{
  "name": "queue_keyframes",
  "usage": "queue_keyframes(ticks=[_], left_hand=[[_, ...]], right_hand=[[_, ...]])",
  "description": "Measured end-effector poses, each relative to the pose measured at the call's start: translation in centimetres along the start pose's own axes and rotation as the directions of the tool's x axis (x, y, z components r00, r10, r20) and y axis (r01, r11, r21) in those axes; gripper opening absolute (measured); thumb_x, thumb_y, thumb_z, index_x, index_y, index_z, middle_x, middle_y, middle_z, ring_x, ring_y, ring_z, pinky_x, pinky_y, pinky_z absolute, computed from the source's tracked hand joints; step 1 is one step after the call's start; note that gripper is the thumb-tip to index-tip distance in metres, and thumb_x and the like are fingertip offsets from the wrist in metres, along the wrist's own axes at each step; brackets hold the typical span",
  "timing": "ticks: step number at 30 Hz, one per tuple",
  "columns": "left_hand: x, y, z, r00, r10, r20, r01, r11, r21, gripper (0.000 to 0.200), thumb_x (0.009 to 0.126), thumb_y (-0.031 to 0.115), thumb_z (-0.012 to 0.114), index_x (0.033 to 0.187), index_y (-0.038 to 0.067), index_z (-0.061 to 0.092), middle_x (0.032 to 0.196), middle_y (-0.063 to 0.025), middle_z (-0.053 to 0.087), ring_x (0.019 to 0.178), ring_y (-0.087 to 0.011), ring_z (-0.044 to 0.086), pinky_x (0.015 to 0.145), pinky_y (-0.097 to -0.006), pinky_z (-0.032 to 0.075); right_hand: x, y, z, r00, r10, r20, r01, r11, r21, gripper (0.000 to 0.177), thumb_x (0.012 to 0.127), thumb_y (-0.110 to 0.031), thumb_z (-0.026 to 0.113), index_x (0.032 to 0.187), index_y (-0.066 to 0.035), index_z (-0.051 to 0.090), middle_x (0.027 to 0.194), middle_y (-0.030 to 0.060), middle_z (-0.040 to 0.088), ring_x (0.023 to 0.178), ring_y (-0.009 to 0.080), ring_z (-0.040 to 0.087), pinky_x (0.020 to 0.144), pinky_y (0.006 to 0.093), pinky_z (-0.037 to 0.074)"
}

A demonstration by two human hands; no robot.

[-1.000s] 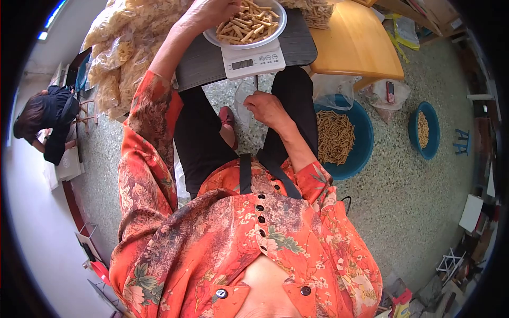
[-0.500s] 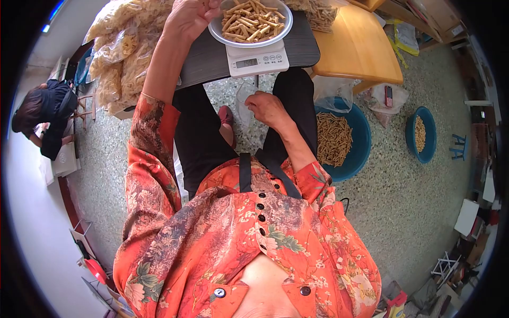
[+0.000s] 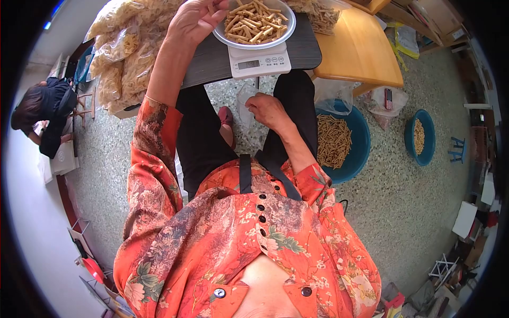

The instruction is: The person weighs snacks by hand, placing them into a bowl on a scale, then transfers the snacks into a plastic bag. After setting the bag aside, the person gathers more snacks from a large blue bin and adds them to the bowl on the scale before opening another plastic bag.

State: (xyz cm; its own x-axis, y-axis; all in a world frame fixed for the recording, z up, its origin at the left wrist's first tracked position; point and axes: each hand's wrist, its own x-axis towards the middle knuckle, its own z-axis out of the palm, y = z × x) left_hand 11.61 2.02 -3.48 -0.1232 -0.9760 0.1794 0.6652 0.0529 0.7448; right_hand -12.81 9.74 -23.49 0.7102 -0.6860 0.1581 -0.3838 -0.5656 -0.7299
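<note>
Beside the left rim of a white bowl (image 3: 291,33) full of short brown sticks (image 3: 254,24), my left hand (image 3: 197,20) is raised with its fingers pinched together. What they hold is too small to make out. The bowl rests on a white digital scale (image 3: 273,62), whose display is lit but hard to read. Low between the knees, my right hand (image 3: 269,110) is closed on the edge of a clear plastic bag (image 3: 246,104), which hangs below the table edge.
Bags of pale food (image 3: 119,53) are piled left of the dark table (image 3: 209,62). A wooden stool (image 3: 366,45) stands at the right. Blue basins (image 3: 361,143) (image 3: 430,139) with sticks and pieces sit on the floor, near a phone (image 3: 388,99) on a bag. A person (image 3: 50,114) bends at far left.
My left hand has shifted slightly right and down beside the bowl, its fingers turned more toward the rim. My right hand has stayed in place with the bag.
</note>
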Motion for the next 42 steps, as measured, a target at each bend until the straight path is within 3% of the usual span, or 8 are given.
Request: queue_keyframes(ticks=[1,3,7,26,28,36,38,42], left_hand=[[0.0,-0.1,0.0,1.0,-0.001,0.002,0.001,1.0,0.0,0.016,0.1,0.016,0.06,0.097,0.001,0.064,0.082,-0.0157,0.069,0.063,-0.0176,0.065,0.047,-0.0249,0.052],[-0.6,-0.1,2.2,0.959,0.133,-0.249,-0.038,0.935,0.353,0.016,0.099,0.017,0.063,0.096,0.002,0.064,0.079,-0.0092,0.067,0.055,-0.009,0.055,0.044,-0.0203,0.043],[-0.9,-0.4,3.1,0.948,0.189,-0.256,-0.021,0.84,0.542,0.016,0.097,0.019,0.067,0.094,0.004,0.066,0.071,0.0023,0.059,0.052,-0.002,0.042,0.043,-0.0178,0.031],[0.5,-1.1,3.8,0.87,0.33,-0.366,0.118,0.581,0.805,0.019,0.098,0.021,0.065,0.102,0.003,0.067,0.075,0.0019,0.063,0.06,-0.004,0.05,0.052,-0.0216,0.041],[0.2,-0.6,2.1,0.961,0.209,-0.182,0.057,0.496,0.867,0.015,0.099,0.016,0.062,0.099,0.002,0.067,0.078,0.0023,0.061,0.063,-0.0046,0.051,0.056,-0.0221,0.042],[0.6,-2.3,3.2,0.976,0.216,-0.029,-0.064,0.414,0.908,0.008,0.094,0.002,0.062,0.097,-0.001,0.069,0.079,0.0016,0.063,0.069,-0.0051,0.051,0.06,-0.0241,0.045],[0.6,-2.1,3.1,0.973,0.229,-0.016,-0.037,0.223,0.974,0.008,0.093,0.001,0.063,0.096,-0.002,0.069,0.081,-0.0001,0.065,0.071,-0.0056,0.054,0.062,-0.0242,0.046],[-0.4,-2.0,4.4,0.952,0.307,0.011,-0.1,0.275,0.956,0.007,0.092,0.0,0.063,0.094,-0.002,0.07,0.08,-0.0011,0.066,0.071,-0.0061,0.056,0.063,-0.0243,0.047]], right_hand=[[0.0,0.0,0.0,1.0,0.001,0.005,-0.001,1.0,0.003,0.012,0.085,-0.011,0.064,0.093,-0.01,0.073,0.093,0.0144,0.068,0.088,0.0367,0.066,0.079,0.0447,0.053],[0.0,0.0,0.0,1.0,0.0,0.0,0.0,1.0,0.004,0.012,0.085,-0.011,0.064,0.093,-0.01,0.072,0.093,0.0144,0.068,0.088,0.0368,0.066,0.079,0.0449,0.053],[0.0,-0.1,-0.1,1.0,0.0,0.006,0.0,1.0,0.004,0.012,0.085,-0.012,0.064,0.093,-0.01,0.072,0.092,0.0145,0.067,0.088,0.0371,0.066,0.078,0.0453,0.053],[-0.1,0.4,0.2,0.998,-0.02,-0.052,0.023,0.998,0.054,0.011,0.084,-0.011,0.065,0.092,-0.01,0.071,0.09,0.014,0.067,0.087,0.0369,0.066,0.077,0.0445,0.053],[-0.1,0.2,0.2,0.999,-0.014,-0.037,0.015,0.999,0.045,0.011,0.085,-0.011,0.064,0.092,-0.009,0.071,0.09,0.0143,0.067,0.088,0.0369,0.066,0.078,0.0444,0.053],[0.0,0.3,0.1,0.999,-0.016,-0.028,0.017,0.999,0.036,0.011,0.085,-0.011,0.064,0.092,-0.009,0.072,0.09,0.0151,0.067,0.089,0.037,0.066,0.078,0.0446,0.053],[0.0,0.3,0.2,0.999,-0.021,-0.03,0.022,0.999,0.039,0.011,0.086,-0.012,0.064,0.092,-0.009,0.072,0.09,0.0153,0.067,0.088,0.0371,0.066,0.078,0.0447,0.053],[0.1,0.3,0.3,0.997,-0.042,-0.058,0.043,0.999,0.017,0.01,0.085,-0.011,0.065,0.091,-0.009,0.072,0.089,0.0146,0.068,0.086,0.0369,0.066,0.076,0.0446,0.053]])
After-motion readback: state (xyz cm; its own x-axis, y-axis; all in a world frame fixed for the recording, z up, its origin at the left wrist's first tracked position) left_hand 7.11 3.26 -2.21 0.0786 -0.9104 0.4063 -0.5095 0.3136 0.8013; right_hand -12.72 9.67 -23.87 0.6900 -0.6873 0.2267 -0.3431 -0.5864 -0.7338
